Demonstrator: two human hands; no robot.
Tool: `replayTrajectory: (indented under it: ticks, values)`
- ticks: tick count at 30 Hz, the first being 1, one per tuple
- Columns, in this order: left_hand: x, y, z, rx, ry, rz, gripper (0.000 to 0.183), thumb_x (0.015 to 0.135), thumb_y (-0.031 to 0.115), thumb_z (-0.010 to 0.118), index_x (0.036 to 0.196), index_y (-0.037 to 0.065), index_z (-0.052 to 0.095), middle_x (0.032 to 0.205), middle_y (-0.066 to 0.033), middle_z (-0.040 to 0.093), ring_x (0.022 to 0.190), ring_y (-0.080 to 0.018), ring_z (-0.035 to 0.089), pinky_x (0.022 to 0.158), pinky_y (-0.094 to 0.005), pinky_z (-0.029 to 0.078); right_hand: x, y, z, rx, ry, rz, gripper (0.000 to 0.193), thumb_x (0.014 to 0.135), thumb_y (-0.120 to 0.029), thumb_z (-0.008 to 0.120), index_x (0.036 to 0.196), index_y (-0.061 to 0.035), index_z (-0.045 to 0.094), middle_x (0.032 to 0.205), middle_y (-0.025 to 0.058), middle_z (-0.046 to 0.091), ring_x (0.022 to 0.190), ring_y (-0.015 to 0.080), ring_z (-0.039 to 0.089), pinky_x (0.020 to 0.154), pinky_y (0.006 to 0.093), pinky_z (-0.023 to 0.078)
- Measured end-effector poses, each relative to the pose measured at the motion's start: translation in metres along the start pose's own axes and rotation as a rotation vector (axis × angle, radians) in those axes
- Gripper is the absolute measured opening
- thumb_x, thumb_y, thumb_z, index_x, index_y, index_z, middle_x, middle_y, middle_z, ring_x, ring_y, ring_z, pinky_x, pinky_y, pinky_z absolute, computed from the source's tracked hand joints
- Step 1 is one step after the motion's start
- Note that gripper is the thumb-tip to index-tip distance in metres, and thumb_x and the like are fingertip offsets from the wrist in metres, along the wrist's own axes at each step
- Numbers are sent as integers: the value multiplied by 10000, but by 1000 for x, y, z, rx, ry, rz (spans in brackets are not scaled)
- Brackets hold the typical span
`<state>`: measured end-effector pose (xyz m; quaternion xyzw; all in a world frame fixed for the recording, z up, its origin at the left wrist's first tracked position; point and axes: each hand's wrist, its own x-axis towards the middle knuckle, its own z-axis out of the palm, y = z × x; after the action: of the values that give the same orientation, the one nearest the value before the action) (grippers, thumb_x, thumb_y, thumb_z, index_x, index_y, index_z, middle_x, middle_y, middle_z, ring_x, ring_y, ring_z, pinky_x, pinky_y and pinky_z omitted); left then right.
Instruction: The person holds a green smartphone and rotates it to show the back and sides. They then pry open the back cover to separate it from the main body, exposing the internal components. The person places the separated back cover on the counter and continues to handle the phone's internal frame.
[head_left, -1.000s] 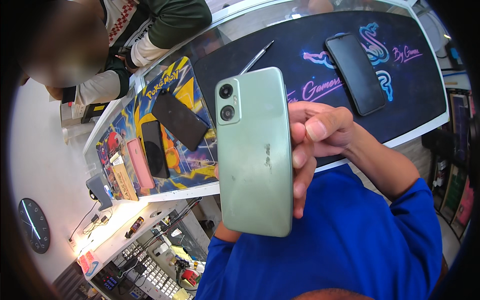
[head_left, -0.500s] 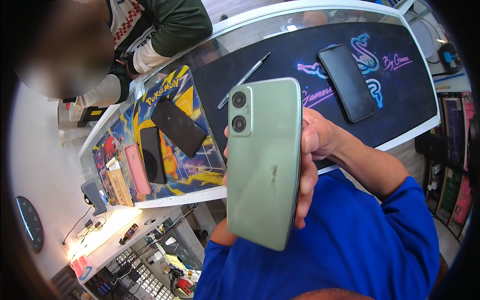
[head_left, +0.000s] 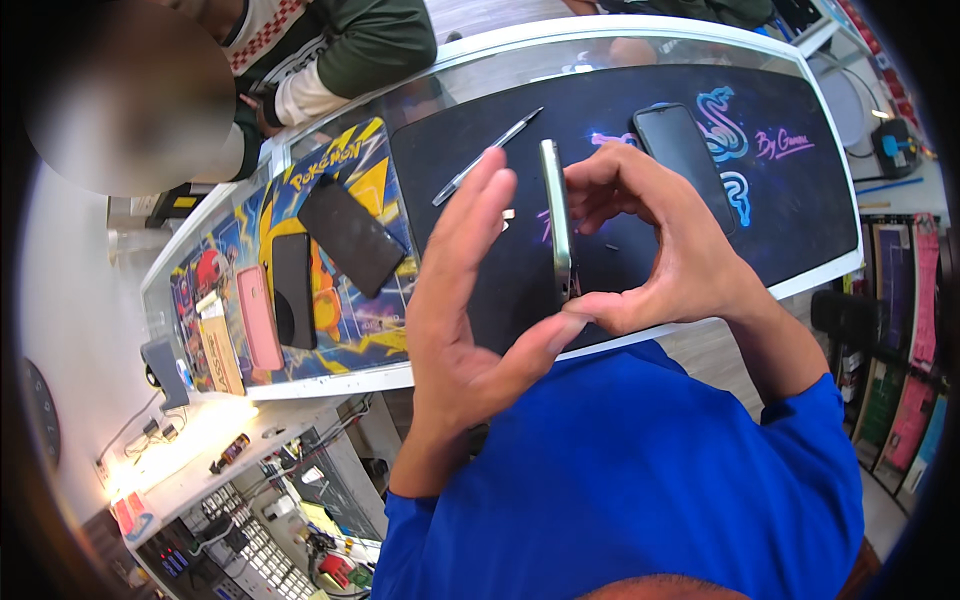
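A light green smartphone (head_left: 555, 220) is upright and edge-on above the black mat (head_left: 450, 270). My right hand (head_left: 680, 240) is curved around its right side, fingers at the upper part and thumb at the lower end. My left hand (head_left: 455, 310) is open on the other side, fingers stretched up and apart from the phone. The left thumb reaches to the lower end, close to the right thumb; whether it touches the phone I cannot tell. On the mat behind my right hand lies a dark phone (head_left: 685, 150), partly covered by that hand.
A silver pen (head_left: 487, 157) lies on the mat. Two dark phones, one tilted (head_left: 352, 235) and one straighter (head_left: 293, 290), rest on a colourful mat (head_left: 375, 150) beside a pink phone case (head_left: 260, 318). Across the glass counter sits a person with a dark green sleeve (head_left: 375, 65).
The green phone has turned from its camera back facing me to edge-on. My left hand has come out from behind it and opened. My right hand has shifted its hold.
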<state>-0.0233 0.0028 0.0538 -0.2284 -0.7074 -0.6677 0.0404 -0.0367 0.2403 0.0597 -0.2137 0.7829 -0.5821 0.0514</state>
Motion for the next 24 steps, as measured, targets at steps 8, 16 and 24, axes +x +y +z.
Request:
replayTrajectory:
  ticks: [8,16,24]
  values:
    - [-6,-5,3,229,-2,137,668,842,38,692,1492,-90,605,1445,-250,690,1318,-341,699,1138,-405,523,0,3,19,-98,156,-53,744,684,-278,985,1264,25,632,1098,122,625,995,251,690,847,362,595]
    - [-10,8,-1,333,20,120,651,771,-38,616,1415,-120,663,1306,-211,765,1173,-238,762,1057,-342,577,0,2,24,-241,193,-141,756,670,-262,985,1267,35,628,1056,117,608,939,246,675,821,360,585]
    - [-13,6,3,366,88,142,590,797,-20,686,1385,-66,695,1255,-195,784,1086,-278,794,957,-346,610,1,5,28,-275,212,-180,769,660,-268,991,1268,30,625,1041,117,602,899,250,654,804,367,569]
